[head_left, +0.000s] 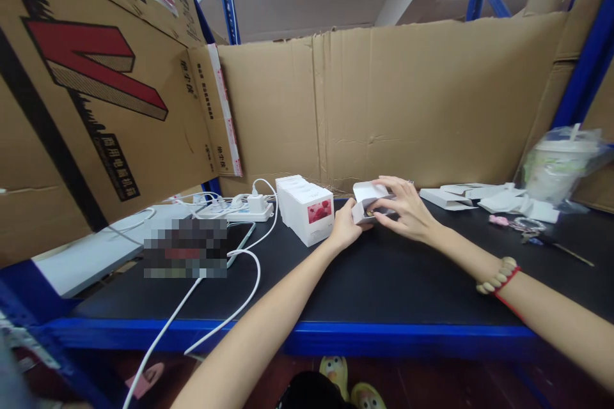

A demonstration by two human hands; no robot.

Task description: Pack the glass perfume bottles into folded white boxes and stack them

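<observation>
A small white box (pixel 359 211) with its flap raised is held above the black tabletop near the middle. My left hand (pixel 344 227) grips the box from its left side. My right hand (pixel 403 208) is at the box's open side, fingers curled around its edge and partly inside; what they pinch is too small to make out. Just left of my left hand stands a row of white boxes (pixel 311 214), the front one with a red flower picture.
White flat cartons (pixel 448 198) lie at the right, beside keys (pixel 527 225) and a bagged cup (pixel 554 166). At the left are a power strip (pixel 256 209), white cables and a blurred-out object (pixel 186 249). Cardboard walls (pixel 432 102) surround the black table (pixel 384 287).
</observation>
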